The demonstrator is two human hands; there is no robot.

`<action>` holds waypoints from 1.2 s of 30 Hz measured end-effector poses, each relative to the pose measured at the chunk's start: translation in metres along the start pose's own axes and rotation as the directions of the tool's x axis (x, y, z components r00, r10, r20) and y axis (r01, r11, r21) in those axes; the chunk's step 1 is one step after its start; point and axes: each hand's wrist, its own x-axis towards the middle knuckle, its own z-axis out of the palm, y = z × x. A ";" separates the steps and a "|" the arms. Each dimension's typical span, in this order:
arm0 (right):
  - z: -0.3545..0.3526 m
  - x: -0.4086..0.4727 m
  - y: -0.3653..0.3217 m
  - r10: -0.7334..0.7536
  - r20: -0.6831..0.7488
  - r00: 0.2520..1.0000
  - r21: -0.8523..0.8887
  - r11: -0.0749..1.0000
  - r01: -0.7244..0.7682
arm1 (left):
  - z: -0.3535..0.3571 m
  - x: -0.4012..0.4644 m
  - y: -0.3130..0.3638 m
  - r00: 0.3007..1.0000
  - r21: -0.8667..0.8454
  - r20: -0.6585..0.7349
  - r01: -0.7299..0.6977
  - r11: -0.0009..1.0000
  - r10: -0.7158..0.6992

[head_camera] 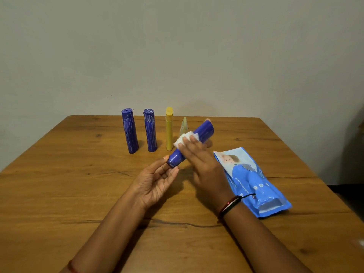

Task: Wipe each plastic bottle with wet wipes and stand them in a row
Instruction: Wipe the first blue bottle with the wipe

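A blue plastic bottle (204, 133) is held tilted above the table, its cap end low and near me. My left hand (157, 182) pinches that cap end with fingertips and thumb. My right hand (201, 164) wraps a white wet wipe (182, 141) around the bottle's middle. Two blue bottles (130, 132) (150, 131) and a yellow bottle (169, 129) stand upright in a row at the back. A pale translucent bottle (184, 126) stands behind the held one, mostly hidden.
A blue wet wipes pack (254, 182) lies flat on the wooden table (59, 194), right of my right hand. A plain wall rises behind the table's far edge. A dark object shows at the right border.
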 end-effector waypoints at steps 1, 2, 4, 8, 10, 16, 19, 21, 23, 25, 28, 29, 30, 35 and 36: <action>0.003 -0.002 -0.005 -0.057 0.042 0.997 -0.004 0.998 0.057 | -0.001 0.000 0.001 1.000 -0.021 0.026 0.009 1.000 -0.008; 0.005 -0.003 -0.008 -0.106 0.073 0.992 -0.015 0.994 0.107 | -0.001 -0.001 0.002 0.998 -0.044 0.059 0.019 0.999 -0.017; 0.005 -0.003 -0.009 -0.157 0.096 0.983 -0.035 0.986 0.161 | -0.002 -0.002 0.005 0.993 -0.068 0.112 0.034 0.997 -0.026; -0.002 0.004 0.006 -0.012 -0.095 0.995 0.006 1.000 0.013 | 0.002 -0.003 0.004 0.997 0.002 0.072 -0.001 1.000 0.001; -0.005 0.006 0.020 0.137 -0.221 0.966 0.071 0.990 -0.124 | 0.004 -0.004 0.000 1.000 0.048 0.018 -0.023 0.999 0.022; -0.010 0.000 0.036 0.361 -0.310 0.880 0.213 0.928 -0.305 | 0.005 -0.006 -0.001 0.924 0.460 0.055 -0.360 0.812 0.379; 0.000 -0.001 0.023 0.322 -0.226 0.920 0.231 0.935 -0.270 | 0.001 -0.006 0.000 0.806 0.721 0.145 -0.483 0.497 0.574; 0.005 -0.001 0.008 0.280 -0.118 0.953 0.223 0.942 -0.249 | 0.001 -0.006 -0.002 0.723 0.783 0.228 -0.535 0.319 0.652; 0.008 -0.002 -0.009 0.191 -0.039 0.981 0.189 0.965 -0.181 | 0.001 -0.007 -0.003 0.665 0.784 0.294 -0.579 0.226 0.686; 0.009 -0.003 -0.021 0.095 0.018 0.995 0.189 0.977 -0.097 | 0.000 -0.008 -0.001 0.615 0.788 0.365 -0.604 0.120 0.698; 0.007 -0.002 -0.020 0.047 0.043 0.998 0.149 0.987 -0.053 | 0.002 -0.011 0.001 0.550 0.785 0.452 -0.619 -0.019 0.702; 0.006 -0.001 -0.016 0.066 0.018 0.998 0.127 0.990 -0.068 | 0.003 -0.012 0.001 0.534 0.785 0.477 -0.616 -0.065 0.697; 0.005 0.000 -0.010 0.101 -0.020 0.995 0.116 0.988 -0.098 | 0.004 -0.013 0.001 0.522 0.786 0.503 -0.607 -0.114 0.689; -0.005 0.000 0.002 0.261 -0.039 0.964 0.172 0.953 -0.251 | 0.005 -0.015 0.000 0.477 0.758 0.608 -0.586 -0.286 0.635; -0.007 0.000 0.002 0.246 0.002 0.969 0.170 0.955 -0.242 | 0.005 -0.015 0.000 0.469 0.749 0.622 -0.590 -0.302 0.627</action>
